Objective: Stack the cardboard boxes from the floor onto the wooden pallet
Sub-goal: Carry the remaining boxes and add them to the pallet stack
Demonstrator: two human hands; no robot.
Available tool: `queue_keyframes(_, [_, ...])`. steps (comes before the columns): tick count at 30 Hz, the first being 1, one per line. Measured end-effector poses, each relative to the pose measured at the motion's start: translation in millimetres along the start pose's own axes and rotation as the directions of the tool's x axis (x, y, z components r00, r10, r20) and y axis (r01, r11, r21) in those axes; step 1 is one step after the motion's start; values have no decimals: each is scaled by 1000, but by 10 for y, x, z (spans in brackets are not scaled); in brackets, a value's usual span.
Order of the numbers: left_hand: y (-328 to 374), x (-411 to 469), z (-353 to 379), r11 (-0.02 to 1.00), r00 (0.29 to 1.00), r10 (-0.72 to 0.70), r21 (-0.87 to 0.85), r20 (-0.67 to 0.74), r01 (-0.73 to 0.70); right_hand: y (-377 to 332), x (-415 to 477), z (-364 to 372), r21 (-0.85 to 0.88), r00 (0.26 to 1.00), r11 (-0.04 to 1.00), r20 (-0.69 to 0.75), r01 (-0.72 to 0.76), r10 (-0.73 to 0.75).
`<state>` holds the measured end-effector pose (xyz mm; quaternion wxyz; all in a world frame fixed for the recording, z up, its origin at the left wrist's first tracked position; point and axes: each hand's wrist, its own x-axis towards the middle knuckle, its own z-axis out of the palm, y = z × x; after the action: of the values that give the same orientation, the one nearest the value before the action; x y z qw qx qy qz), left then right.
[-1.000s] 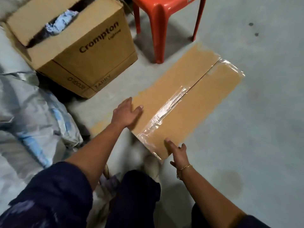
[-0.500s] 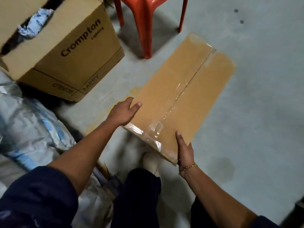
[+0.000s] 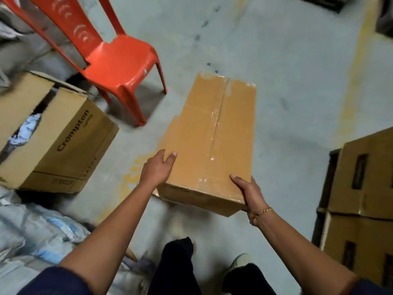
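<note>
A long, taped cardboard box (image 3: pixel 210 137) is lifted off the grey floor in front of me, its near end toward my legs. My left hand (image 3: pixel 156 170) grips its near left edge, thumb lying on the top face and fingers down the side. My right hand (image 3: pixel 249 191), with a gold bracelet on the wrist, grips the near right corner, thumb on top. Stacked cardboard boxes (image 3: pixel 361 201) with handle slots stand at the right edge. No wooden pallet shows in this view.
An open Crompton box (image 3: pixel 59 143) with cloth inside sits on the floor at the left. A red plastic chair (image 3: pixel 112 60) stands behind it. Plastic-wrapped bundles (image 3: pixel 36 239) lie at the lower left. A yellow floor line (image 3: pixel 353 81) runs at the right.
The box has come up off the floor in both hands. The view has swung to the right, bringing the chair seat and the stacked boxes on the right into view.
</note>
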<state>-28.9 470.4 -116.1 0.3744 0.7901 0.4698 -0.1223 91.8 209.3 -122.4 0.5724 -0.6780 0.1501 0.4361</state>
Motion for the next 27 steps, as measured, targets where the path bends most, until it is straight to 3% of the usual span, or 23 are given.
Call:
queue_keyframes(8, [1344,-1188,141,989,989,146,42,-13,-145,-674,-1277,-1312,-58,984,985,-66,163,-167])
queue_keyframes(16, [2516,-2126,654,935,938,345,73,22,-346,-822,-2259,-2646,-74,942,961,-191,265,-275])
queue_keyframes(21, [3243,-2451,910,850,865,492,158,100,-502,-795,-2756,-3200,4,901,958,-341,287,-268])
queue_keyframes(27, [4041,-2668,1171,692,708,680,151,194,-706,-793,-3141,-3601,87,794,922,-542,378,-275])
